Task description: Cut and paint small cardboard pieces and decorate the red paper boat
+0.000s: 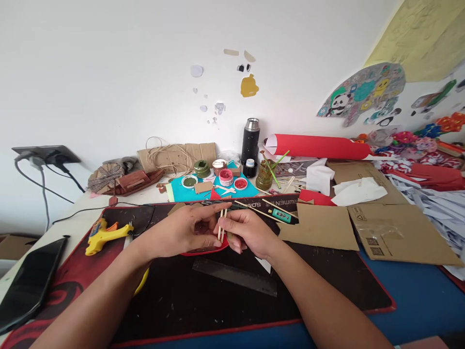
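Observation:
Short pale wooden sticks (222, 228) stand nearly upright, side by side, between my two hands. My left hand (189, 230) is closed on them, the index finger at their upper ends and the thumb at their lower ends. From the other side, my right hand (249, 230) pinches the sticks between thumb and fingers. Beneath my hands lies a red-edged object (203, 252), mostly hidden by them. A clear ruler (236, 278) rests on the black mat (174, 300) nearer to me, and a small white paper piece (264, 264) lies close to my right wrist.
A yellow glue gun (109, 236) and a phone (32, 276) are at left. Open paint jars (225, 177) stand on a blue sheet (178, 190) behind my hands, near a black thermos (251, 143). Cut cardboard (323, 225) and a utility knife (283, 215) lie at right.

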The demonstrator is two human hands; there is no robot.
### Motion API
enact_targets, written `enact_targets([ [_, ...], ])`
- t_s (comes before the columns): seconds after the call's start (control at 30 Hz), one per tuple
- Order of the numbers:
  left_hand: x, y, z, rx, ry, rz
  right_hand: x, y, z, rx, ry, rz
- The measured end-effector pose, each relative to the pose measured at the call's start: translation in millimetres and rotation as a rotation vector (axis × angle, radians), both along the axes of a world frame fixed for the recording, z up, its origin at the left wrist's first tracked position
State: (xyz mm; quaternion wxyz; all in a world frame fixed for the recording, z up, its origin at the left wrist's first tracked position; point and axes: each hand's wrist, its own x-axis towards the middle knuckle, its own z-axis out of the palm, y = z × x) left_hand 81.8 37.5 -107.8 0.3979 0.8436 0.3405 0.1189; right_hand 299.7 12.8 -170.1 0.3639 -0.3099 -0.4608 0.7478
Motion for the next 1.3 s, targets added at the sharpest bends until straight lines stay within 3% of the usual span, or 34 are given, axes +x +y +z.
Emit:
enact_targets([
  [0.17, 2.4, -1.7, 2.1, -0.030, 0.001, 0.014, -1.9, -1.8, 1.7, -0.012, -0.021, -0.024],
  [0.4, 6.0, -2.5, -2.7, 0.131, 0.061, 0.051, -1.5, -1.0, 3.5, -0.025, -0.054, -0.086],
  [0.6, 6.2, -0.5, -8.6, 0.142, 0.086, 0.087, -1.9, -0.5, 2.2, 0.003, -0.052, -0.102],
  [0.8, -0.3, 2.3, -5.5, -0.052, -0.043, 0.044, -4.9, -1.5, 5.3, 0.095, -0.072, -0.132],
  [0.93, -3.4, 7.9, -2.7, -0.141, -0.195, 0.170, -5.6, -1.9, 4.8, 0.127, -0.099, -0.139],
  [1.03, -2.7, 11.9, -4.4, -0.197, -0.205, 0.212, -5.9, -2.2, 3.3, 0.135, -0.113, -0.129],
  [1.3, 2.9, 10.9, -4.2, -0.204, -0.272, 0.249, -7.8, -2.6, 0.7, 0.138, -0.116, -0.081],
])
